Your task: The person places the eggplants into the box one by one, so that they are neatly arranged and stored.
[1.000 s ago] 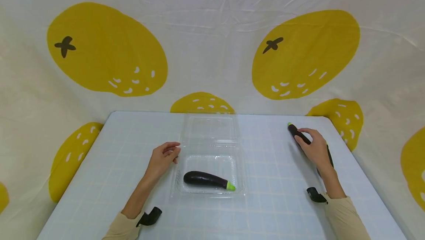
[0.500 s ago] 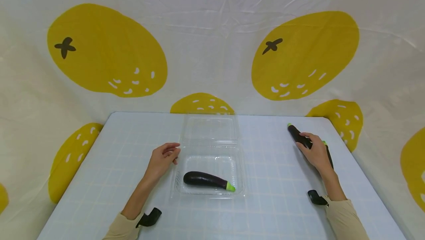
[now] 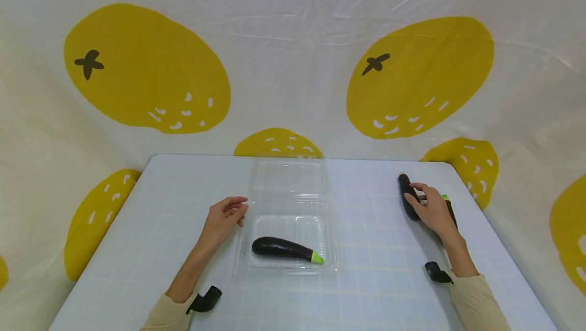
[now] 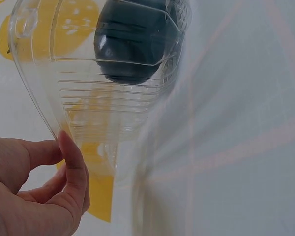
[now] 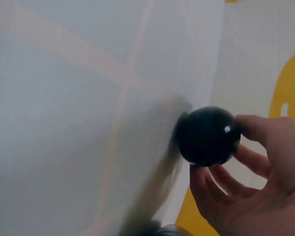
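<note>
My right hand [image 3: 435, 213] grips a dark purple eggplant [image 3: 406, 194] at the table's far right, fingers on one side and thumb on the other. The right wrist view shows its rounded end [image 5: 209, 136] close over the cloth. A second eggplant [image 3: 450, 210], partly hidden, lies behind that hand. My left hand [image 3: 223, 220] pinches the left rim of a clear plastic clamshell container [image 3: 293, 223] between thumb and fingertips [image 4: 69, 145]. The container's lid [image 3: 289, 174] is folded back. Another eggplant [image 3: 280, 248] lies crosswise in its base, green stem end to the right.
A pale checked cloth covers the table [image 3: 375, 280]. Behind it and at both sides hangs a white curtain [image 3: 288, 77] with large yellow fruit prints. Black wrist cameras [image 3: 207, 299] sit at both sleeves.
The right hand's eggplant has turned, its long axis now pointing more straight away from me, its stem end shifting slightly right. The left hand and container have stayed in place.
</note>
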Available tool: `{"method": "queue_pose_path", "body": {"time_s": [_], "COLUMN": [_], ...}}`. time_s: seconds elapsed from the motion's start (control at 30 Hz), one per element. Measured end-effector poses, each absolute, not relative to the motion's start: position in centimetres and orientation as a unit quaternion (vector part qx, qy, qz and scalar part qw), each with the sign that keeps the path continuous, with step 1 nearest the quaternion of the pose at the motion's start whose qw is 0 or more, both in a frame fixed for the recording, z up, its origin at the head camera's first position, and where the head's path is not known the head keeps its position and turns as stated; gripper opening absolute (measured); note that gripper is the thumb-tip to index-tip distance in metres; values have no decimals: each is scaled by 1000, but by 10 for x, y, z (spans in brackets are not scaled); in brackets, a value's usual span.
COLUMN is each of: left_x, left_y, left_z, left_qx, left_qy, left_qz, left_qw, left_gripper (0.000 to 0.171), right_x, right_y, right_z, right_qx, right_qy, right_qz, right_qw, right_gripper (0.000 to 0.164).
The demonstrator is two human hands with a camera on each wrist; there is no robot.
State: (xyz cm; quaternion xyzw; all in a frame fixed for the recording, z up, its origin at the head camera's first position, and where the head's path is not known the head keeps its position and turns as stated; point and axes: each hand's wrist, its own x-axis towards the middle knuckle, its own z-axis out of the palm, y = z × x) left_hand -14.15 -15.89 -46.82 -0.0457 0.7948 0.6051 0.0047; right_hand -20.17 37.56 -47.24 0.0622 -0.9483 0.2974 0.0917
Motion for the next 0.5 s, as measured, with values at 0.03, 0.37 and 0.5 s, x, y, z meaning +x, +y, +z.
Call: {"method": "queue_pose_path", "body": {"time_s": [0.03,0.37,0.5], "left_x": [-142,-141,-141], "left_y": [-159,-160,-160], "left_z": [-468,-468,-468], "left_qx": [-45,-41,-34], "left_qy": [794,792,790], "left_qz": [606,609,612], "left_qw": [5,0,0], "left_gripper": [30,30,30], "right_x": [-201,-201,-202], "right_y": [375,369,369], "right_z": [-471,-458,-456], "right_qx": [65,106,143], "right_qy": [-949,-953,-953], "right_qz": [295,282,266], "right_qw": [89,23,6], "right_gripper": [43,38,35]}}
